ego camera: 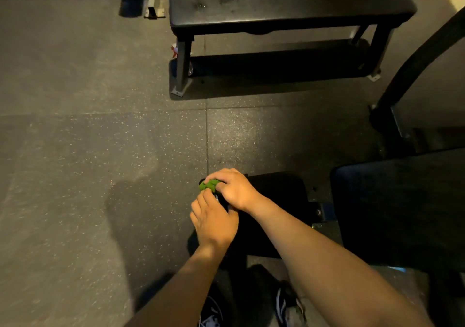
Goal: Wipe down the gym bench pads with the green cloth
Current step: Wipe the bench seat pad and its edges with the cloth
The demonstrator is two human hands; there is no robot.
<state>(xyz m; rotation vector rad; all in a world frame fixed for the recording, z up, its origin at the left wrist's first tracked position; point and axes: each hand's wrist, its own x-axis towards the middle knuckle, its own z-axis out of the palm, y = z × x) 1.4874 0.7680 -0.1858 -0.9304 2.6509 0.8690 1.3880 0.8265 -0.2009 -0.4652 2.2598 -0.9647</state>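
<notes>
A: Green cloth (209, 185), bunched small, is seen at the far left corner of the near bench's seat pad (274, 201), pressed there under the right hand (235, 190)

B: And the grip, how is it to be described?

A: The right hand's fingers are curled over the wad from above, so the cloth is judged to be held against the pad. The left hand (214, 219) is laid just beside it, on the nearer side, fingertips touching the cloth's edge (whether they pinch it cannot be told)

B: Which way is the unwiped surface thought to lie?

A: To the right of the grip. The seat pad's black surface runs off rightward from the cloth, and beyond a narrow gap the larger back pad (402, 206) is found, well to the right again. Any stroke would have to be drawn that way, across the body, and the right hand is the one set squarely on the cloth

B: And the other bench?

A: A flat bench (289, 2) is shown across the speckled rubber floor (100, 150), well apart from both hands, its top marked by pale smudges that may be wet spots
</notes>
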